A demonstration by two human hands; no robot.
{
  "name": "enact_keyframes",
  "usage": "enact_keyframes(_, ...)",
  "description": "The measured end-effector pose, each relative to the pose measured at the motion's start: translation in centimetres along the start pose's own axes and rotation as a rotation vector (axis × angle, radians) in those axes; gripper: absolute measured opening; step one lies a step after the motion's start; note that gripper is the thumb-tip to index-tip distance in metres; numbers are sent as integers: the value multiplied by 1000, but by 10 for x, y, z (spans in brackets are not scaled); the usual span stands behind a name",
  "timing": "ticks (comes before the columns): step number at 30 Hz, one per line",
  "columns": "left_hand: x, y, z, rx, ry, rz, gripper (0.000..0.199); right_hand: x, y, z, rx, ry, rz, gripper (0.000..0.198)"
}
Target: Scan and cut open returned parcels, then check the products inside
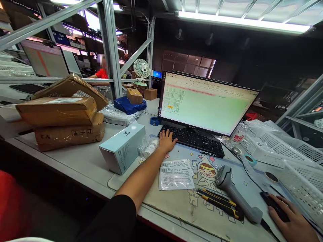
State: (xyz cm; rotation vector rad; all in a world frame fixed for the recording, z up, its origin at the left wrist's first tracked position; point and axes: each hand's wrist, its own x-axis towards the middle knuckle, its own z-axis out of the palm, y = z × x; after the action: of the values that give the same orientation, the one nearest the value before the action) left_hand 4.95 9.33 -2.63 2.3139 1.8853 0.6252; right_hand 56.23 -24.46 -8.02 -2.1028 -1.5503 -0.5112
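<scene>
My left hand (pixel 166 140) rests with fingers spread on the left end of a black keyboard (pixel 202 140). My right hand (pixel 294 218) is curved over a black computer mouse (pixel 275 205) at the lower right. Behind the keyboard stands a monitor (pixel 207 104) showing a spreadsheet. Beside my left forearm are a light blue box (pixel 126 144) and a bubble-wrapped item (pixel 151 147). White printed packets (pixel 176 176) lie just right of that forearm. Between my hands are a grey barcode scanner (pixel 237 195) and yellow-black utility knives (pixel 220 204).
Taped cardboard parcels (pixel 58 111) are stacked at the left. White plastic baskets (pixel 270 148) line the right side, near tape rolls (pixel 250 159). A small fan (pixel 141 69) and a blue parcel (pixel 130 105) sit behind. Beyond the metal frame (pixel 112 50) is a person in red (pixel 102 72).
</scene>
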Motion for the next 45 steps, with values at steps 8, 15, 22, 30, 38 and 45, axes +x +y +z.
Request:
enact_keyframes(8,-2,1,-3,3,-3,1,73,3,6,1,78,-76,66,66)
enact_keyframes(15,-3,2,-4,-1,-5,-9,72,4,-1,-2,106,-54,52,67)
enact_keyframes(22,-2,1,-5,-12,-23,-2,73,5,5,0,132,-108,86,69)
enact_keyframes(30,-2,1,-3,-5,-11,-4,72,4,4,0,106,-97,65,69)
enact_keyframes(38,-1,-1,-1,-10,-1,-3,72,3,6,4,121,-74,50,61)
enact_keyframes(45,-2,1,-3,-15,21,-29,73,4,2,1,109,-78,37,64)
